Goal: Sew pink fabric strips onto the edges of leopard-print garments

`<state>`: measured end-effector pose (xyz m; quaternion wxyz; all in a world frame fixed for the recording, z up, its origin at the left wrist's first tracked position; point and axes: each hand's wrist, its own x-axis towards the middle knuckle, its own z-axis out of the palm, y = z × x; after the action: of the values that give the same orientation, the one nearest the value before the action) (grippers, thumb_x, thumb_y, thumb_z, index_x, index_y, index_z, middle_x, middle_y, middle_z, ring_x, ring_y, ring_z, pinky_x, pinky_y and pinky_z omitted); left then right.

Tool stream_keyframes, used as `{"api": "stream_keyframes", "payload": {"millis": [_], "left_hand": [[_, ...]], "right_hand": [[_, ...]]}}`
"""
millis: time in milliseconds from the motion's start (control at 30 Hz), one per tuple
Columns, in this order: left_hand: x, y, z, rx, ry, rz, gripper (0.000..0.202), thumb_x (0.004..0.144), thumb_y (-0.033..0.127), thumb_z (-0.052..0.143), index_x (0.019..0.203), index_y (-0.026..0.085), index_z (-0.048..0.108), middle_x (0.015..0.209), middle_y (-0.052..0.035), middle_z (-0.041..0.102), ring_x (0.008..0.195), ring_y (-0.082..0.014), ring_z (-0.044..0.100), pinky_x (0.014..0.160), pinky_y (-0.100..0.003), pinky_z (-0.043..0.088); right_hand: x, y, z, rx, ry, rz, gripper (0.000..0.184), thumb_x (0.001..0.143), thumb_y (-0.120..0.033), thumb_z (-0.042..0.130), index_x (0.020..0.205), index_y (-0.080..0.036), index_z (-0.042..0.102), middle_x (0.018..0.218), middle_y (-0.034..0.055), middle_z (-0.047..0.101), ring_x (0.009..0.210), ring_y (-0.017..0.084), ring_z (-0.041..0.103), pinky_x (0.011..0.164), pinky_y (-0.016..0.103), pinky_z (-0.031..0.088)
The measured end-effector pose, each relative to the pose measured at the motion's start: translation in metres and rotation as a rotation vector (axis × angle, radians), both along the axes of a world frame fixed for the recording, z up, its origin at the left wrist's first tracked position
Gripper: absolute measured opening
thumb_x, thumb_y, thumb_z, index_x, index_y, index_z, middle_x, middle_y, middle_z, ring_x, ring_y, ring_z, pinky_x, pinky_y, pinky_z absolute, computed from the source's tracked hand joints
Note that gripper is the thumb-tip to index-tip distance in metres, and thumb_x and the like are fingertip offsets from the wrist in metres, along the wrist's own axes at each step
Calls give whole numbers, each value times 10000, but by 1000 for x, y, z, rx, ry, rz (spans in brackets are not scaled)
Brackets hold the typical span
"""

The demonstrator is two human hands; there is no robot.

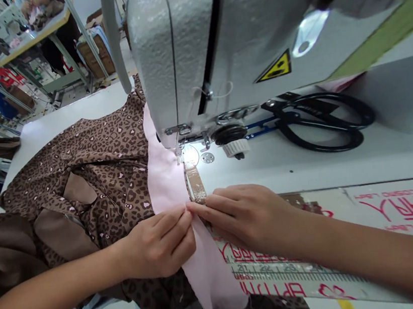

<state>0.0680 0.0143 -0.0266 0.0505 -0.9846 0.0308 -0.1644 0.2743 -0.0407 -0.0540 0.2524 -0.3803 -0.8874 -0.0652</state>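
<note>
A pink fabric strip (pixel 168 180) runs from under the sewing machine's needle area (pixel 178 153) down past the table's front edge. It lies along the edge of a brown leopard-print garment (pixel 104 132) spread to the left. My left hand (pixel 161 244) pinches the strip's edge between thumb and fingers. Right beside it, my right hand (pixel 245 215) is closed on the same edge, its fingertips meeting those of the left. The strip's lower end hangs loose below both hands. Whether the needle is down in the fabric I cannot tell.
Black-handled scissors (pixel 324 124) lie under the machine arm (pixel 250 27) at the right. A printed ruler strip (pixel 282 268) and clear tape with red lettering cover the table's front edge. Brown tape (pixel 196 183) sits beside the needle plate. Behind, another worktable (pixel 35 37) has a person at it.
</note>
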Motion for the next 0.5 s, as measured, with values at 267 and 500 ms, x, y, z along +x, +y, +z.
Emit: {"api": "stream_keyframes", "payload": {"millis": [267,500], "left_hand": [[-3,20,6,-104,25,25,218,848,181,479,968,16,556,1021,-179,615,1105,-294,523,966,-415,449],[-7,51,4,-134,332,478,1006,692,709,488,1378,37,190,1430,-236,213,1322,-397,182,1038,-581,224]], "right_hand": [[-6,1,0,48,94,60,212,891,-95,389,901,-41,593,844,110,598,818,214,543,653,359,501],[2,2,3,-26,112,159,196,882,-90,435,991,8,566,1061,177,585,1095,258,485,920,426,487]]}}
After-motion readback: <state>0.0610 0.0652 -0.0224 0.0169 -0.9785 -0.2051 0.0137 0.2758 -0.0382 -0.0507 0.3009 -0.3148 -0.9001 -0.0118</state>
